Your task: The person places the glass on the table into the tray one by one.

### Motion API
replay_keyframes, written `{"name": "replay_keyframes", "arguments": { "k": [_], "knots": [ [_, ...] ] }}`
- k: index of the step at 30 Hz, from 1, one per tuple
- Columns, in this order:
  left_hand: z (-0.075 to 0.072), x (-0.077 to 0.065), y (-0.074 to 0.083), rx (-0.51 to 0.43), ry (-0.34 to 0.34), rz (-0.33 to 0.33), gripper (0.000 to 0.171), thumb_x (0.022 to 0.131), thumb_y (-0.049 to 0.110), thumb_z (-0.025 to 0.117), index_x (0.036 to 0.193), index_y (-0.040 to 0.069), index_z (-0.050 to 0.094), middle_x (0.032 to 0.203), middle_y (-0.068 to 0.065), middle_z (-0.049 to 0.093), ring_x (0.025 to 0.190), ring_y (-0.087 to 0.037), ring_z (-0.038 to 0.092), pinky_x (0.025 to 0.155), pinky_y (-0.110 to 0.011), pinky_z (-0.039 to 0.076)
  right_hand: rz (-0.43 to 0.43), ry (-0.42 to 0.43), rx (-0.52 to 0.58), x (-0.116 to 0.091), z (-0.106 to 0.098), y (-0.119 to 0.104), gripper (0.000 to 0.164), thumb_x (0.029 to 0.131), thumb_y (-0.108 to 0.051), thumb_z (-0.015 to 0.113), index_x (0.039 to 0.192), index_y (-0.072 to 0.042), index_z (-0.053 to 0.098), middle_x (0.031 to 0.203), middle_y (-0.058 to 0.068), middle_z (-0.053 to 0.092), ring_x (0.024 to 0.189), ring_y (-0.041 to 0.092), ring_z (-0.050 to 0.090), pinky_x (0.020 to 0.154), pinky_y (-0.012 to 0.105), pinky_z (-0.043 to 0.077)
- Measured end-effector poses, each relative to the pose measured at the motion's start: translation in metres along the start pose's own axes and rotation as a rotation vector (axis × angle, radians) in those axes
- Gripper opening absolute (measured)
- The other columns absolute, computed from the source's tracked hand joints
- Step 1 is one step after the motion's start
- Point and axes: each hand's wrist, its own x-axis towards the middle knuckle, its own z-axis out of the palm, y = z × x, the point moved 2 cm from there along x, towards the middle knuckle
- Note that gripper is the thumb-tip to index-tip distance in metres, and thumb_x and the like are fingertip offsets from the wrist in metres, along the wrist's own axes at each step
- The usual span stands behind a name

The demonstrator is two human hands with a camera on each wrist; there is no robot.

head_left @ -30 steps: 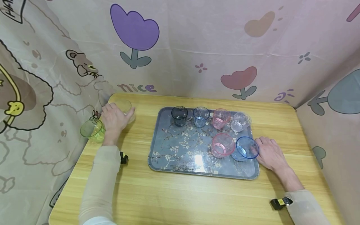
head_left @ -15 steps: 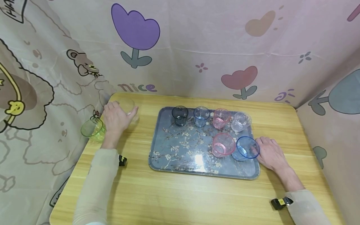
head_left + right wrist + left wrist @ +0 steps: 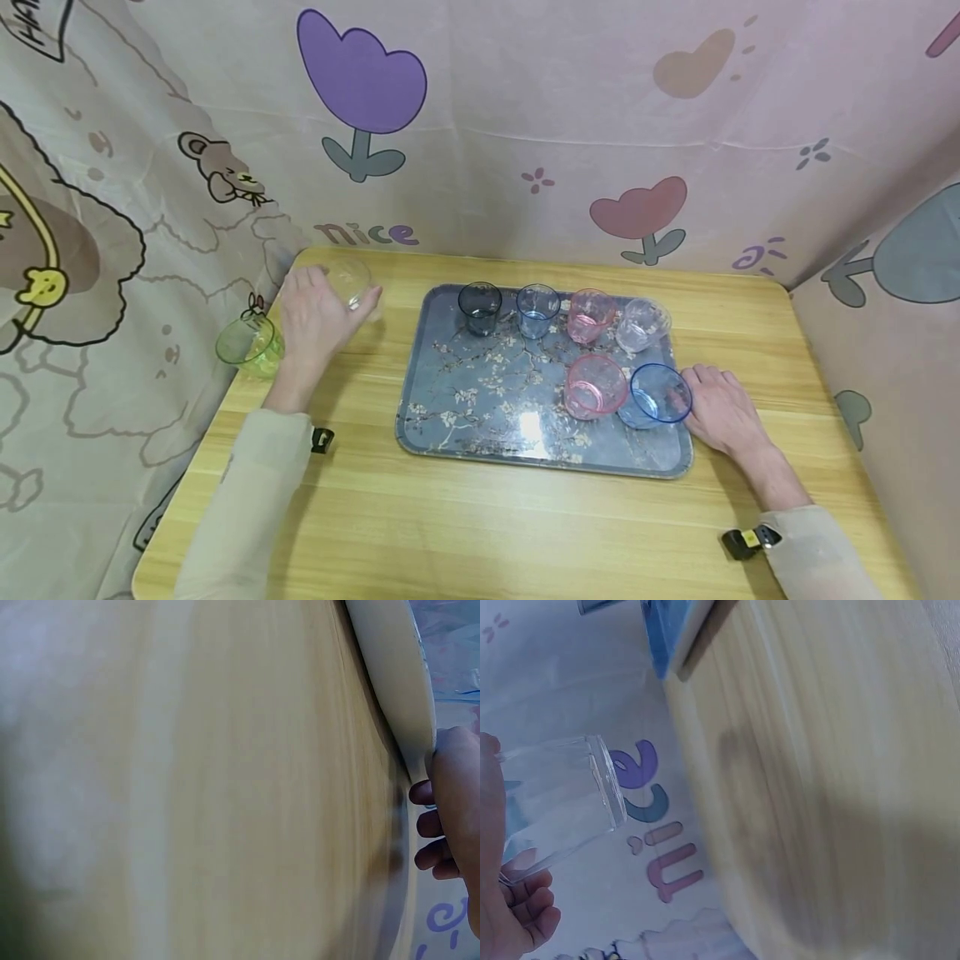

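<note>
My left hand (image 3: 311,312) grips a clear cup (image 3: 352,282) near the table's back left corner. In the left wrist view the clear cup (image 3: 562,799) is off the tabletop, with fingers and thumb around one end. A green cup (image 3: 255,348) stands beside that wrist at the left edge. My right hand (image 3: 722,410) holds the right rim of a grey-blue floral tray (image 3: 465,446), next to a large blue-rimmed cup (image 3: 645,408). The right wrist view has the thumb over the tray rim (image 3: 409,690) and the fingers (image 3: 429,825) curled down beside it.
On the tray's back row are a dark grey cup (image 3: 480,310), a pale blue cup (image 3: 537,312), a pink cup (image 3: 589,317) and a clear faceted cup (image 3: 642,325). A larger pink cup (image 3: 592,387) touches the blue-rimmed one. Printed curtains (image 3: 480,125) enclose the table.
My left hand has shifted a little right and away from the green cup, with the clear cup in it. The right hand and the tray have stayed put.
</note>
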Motion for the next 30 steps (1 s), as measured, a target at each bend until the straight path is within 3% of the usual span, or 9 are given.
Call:
{"name": "replay_keyframes", "arguments": {
  "k": [11,22,30],
  "knots": [
    [-0.018,-0.006,0.027,-0.004,0.12,0.197,0.11,0.086,0.085,0.046,0.116,-0.021,0.057,0.1,-0.037,0.066,0.089,-0.049,0.059,0.079,-0.054,0.048,-0.001,0.005,-0.001,0.0,0.001,0.001,0.025,0.096,-0.026,0.065,0.099,-0.002,0.061,0.093,0.016,0.063,0.094,0.04,0.062,0.086,0.055,0.046],
    [-0.029,-0.014,0.059,-0.035,0.155,0.287,0.123,0.087,0.097,0.022,0.113,-0.017,0.059,0.095,-0.03,0.062,0.083,-0.042,0.055,0.074,-0.049,0.046,-0.005,0.014,-0.005,0.0,0.001,0.0,0.025,0.096,-0.027,0.064,0.098,-0.002,0.06,0.092,0.015,0.063,0.094,0.04,0.062,0.085,0.054,0.046],
    [-0.028,-0.021,0.079,-0.047,0.218,0.366,0.113,0.089,0.094,0.026,0.109,-0.012,0.06,0.093,-0.026,0.062,0.081,-0.04,0.055,0.071,-0.048,0.048,0.005,-0.001,-0.001,0.0,0.0,0.0,0.025,0.096,-0.027,0.064,0.098,-0.002,0.06,0.093,0.015,0.063,0.095,0.04,0.062,0.086,0.055,0.046]
  ]
}}
